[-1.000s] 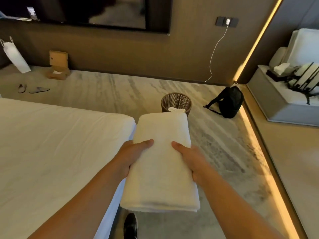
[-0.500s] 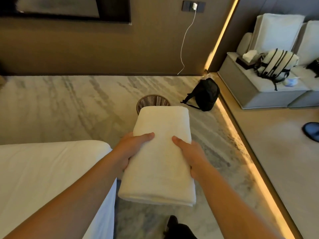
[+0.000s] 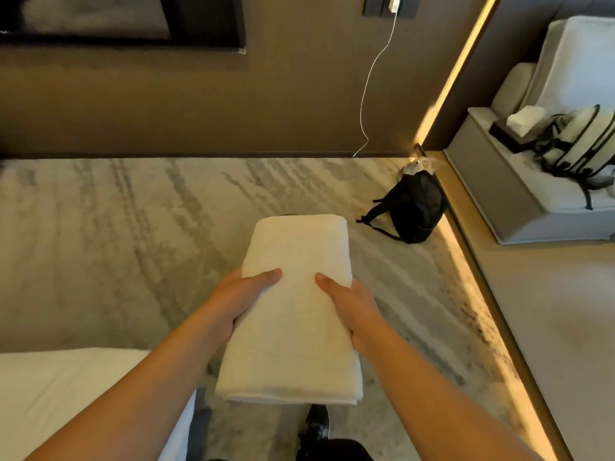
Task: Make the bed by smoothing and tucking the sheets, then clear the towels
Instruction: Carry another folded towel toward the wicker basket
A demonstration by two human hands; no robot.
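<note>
I see the folded white towel (image 3: 293,311) held out in front of me at the middle of the view, lying flat and lengthwise, its far end rounded and its near end showing stacked layered edges. It is carried in the air above the patterned carpet (image 3: 133,247), clear of the bed. My left hand (image 3: 238,299) grips the towel's left edge, thumb laid across the top surface and the fingers curled underneath, out of sight. My right hand (image 3: 349,307) mirrors it on the right edge, thumb on top pointing inward, fingers wrapped below. The two thumbs lie apart, with bare towel between them. At the near left, the corner of the bed (image 3: 60,394) shows its white sheet lying fairly smooth, just beside my left forearm. Below the towel's near end, a dark shoe (image 3: 314,424) stands on the carpet. Farther right, a black backpack (image 3: 412,211) sits on the carpet against a glowing light strip (image 3: 466,247). A white cable (image 3: 372,78) hangs down the far brown wall from a socket. At the far right, a grey sofa (image 3: 499,181) carries a tissue box (image 3: 514,128) and a strapped white bag (image 3: 579,141).
</note>
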